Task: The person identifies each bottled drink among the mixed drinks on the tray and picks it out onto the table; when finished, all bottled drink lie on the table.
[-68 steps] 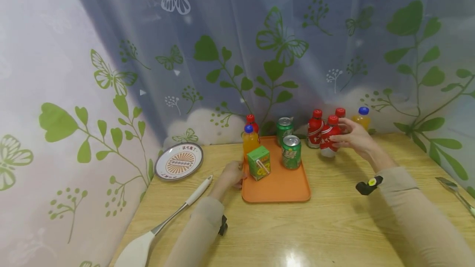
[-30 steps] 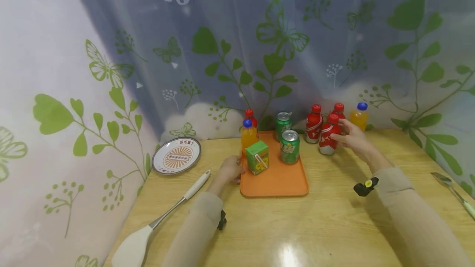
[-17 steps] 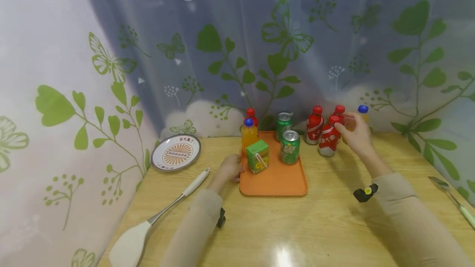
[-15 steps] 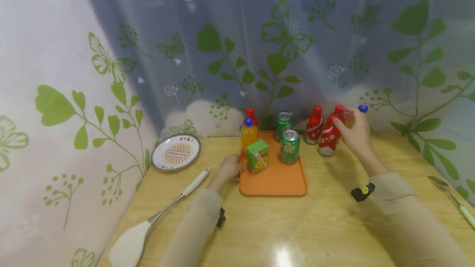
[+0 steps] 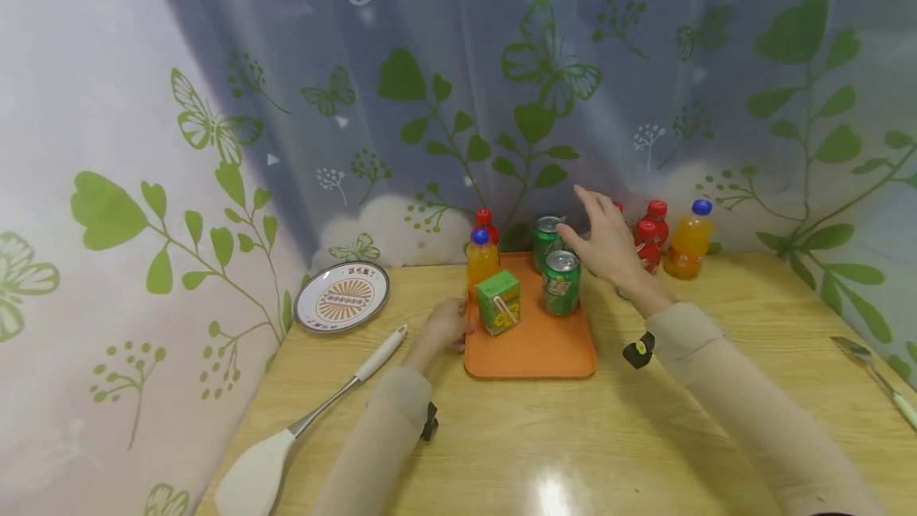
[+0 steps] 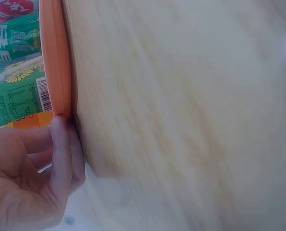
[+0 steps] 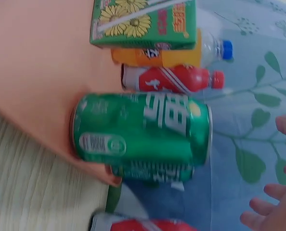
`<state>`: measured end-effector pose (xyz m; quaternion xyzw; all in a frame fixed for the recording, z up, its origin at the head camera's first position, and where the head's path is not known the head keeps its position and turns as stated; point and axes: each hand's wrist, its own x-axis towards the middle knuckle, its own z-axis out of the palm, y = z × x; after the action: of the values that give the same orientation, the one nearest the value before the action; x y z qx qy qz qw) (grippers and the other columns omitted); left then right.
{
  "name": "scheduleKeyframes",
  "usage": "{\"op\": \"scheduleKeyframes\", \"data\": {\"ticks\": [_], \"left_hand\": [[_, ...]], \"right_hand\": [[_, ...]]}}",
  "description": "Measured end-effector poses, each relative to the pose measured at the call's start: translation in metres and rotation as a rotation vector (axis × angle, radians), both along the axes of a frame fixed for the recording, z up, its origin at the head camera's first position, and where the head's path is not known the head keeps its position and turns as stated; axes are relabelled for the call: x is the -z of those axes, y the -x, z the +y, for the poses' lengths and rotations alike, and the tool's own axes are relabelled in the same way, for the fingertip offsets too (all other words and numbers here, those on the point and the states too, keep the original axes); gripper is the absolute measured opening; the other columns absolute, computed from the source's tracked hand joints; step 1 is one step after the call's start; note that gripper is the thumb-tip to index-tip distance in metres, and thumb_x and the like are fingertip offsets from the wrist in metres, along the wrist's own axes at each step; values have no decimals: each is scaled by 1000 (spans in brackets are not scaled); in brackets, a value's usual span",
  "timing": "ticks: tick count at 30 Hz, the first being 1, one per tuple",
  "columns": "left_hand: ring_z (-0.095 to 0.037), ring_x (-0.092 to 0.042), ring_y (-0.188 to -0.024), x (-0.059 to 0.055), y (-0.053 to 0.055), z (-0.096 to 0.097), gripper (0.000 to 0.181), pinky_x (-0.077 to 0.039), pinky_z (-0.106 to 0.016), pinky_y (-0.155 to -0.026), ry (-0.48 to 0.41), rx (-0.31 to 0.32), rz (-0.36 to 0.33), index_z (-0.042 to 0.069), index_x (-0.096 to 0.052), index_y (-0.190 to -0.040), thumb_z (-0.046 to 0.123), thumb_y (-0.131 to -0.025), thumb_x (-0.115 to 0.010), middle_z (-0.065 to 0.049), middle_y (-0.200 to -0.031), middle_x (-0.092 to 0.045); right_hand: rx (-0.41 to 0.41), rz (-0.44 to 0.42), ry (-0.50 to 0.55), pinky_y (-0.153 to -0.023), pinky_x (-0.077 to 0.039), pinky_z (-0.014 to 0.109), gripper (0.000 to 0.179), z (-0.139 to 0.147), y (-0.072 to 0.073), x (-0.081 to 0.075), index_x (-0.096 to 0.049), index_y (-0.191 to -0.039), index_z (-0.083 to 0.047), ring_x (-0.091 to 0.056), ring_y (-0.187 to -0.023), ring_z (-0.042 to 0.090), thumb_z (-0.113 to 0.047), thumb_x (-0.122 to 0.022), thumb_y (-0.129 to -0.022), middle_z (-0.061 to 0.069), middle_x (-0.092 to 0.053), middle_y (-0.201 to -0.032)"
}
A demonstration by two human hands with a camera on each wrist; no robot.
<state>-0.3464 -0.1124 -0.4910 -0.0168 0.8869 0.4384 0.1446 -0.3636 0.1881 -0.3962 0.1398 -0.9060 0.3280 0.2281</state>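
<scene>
My left hand [image 5: 447,326] pinches the left rim of an orange tray [image 5: 530,358], thumb and fingers meeting at its edge in the left wrist view. On the tray stand a green juice box [image 5: 499,305] with a straw, a front green can [image 5: 562,285], a rear green can [image 5: 547,241], an orange-drink bottle [image 5: 481,265] and a red bottle [image 5: 485,221]. Above the table beside the cans, my right hand [image 5: 607,241] is open with fingers spread, holding nothing. Behind it is a group of red bottles [image 5: 657,216], partly hidden by the hand and wrist.
Another orange-drink bottle [image 5: 689,241] with a blue cap stands right of the red bottles. A patterned plate [image 5: 342,298] lies at the back left, with a white-handled spatula [image 5: 380,354] in front of it. Toward the right edge lies a utensil with a pale green handle [image 5: 904,406].
My right hand has left the front red bottle and moved left toward the cans, its fingers spreading. The right orange-drink bottle is uncovered. My left hand stays at the tray rim.
</scene>
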Motion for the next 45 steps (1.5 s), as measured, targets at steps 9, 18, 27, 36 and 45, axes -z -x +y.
{"op": "scheduleKeyframes", "data": {"ticks": [9,18,27,36,45], "left_hand": [[-16,-61,-65,0,4,0,70,-64,-25,-50,14,-6,4,8,-44,-160,-6,-95,-65,-24,-147,-59],[-13,-60,-59,4,3,0,69,-59,-21,-45,10,-5,2,8,-44,-160,-4,-97,-67,-21,-114,-71],[-13,-59,-57,4,5,0,71,-59,-22,-44,13,-10,-1,9,-44,-160,-7,-95,-66,-17,-100,-70],[-14,-60,-59,4,3,1,70,-61,-24,-47,18,-6,7,8,-43,-161,-6,-96,-66,-23,-127,-68],[-14,-60,-61,4,3,1,71,-62,-23,-48,23,-13,-2,10,-43,-161,-6,-96,-67,-23,-144,-61]], "right_hand": [[-19,-144,-136,-104,-52,73,85,-50,9,3,-22,-169,-25,-29,-154,50,-56,-62,-101,16,-19,-174],[-26,-202,-256,-112,-50,71,88,-87,11,15,-21,-170,-29,-35,-150,49,-67,-58,-99,16,-32,-169],[-11,-228,-333,-104,-56,60,85,-112,13,22,-40,-163,-24,-52,-131,40,-71,-60,-96,14,-54,-152],[9,-270,-349,-103,-56,63,84,-122,16,32,-44,-161,-21,-55,-128,41,-70,-62,-95,14,-57,-149],[61,-299,-328,-105,-52,64,83,-135,15,33,-43,-161,-20,-55,-121,41,-65,-65,-96,16,-61,-143]]}}
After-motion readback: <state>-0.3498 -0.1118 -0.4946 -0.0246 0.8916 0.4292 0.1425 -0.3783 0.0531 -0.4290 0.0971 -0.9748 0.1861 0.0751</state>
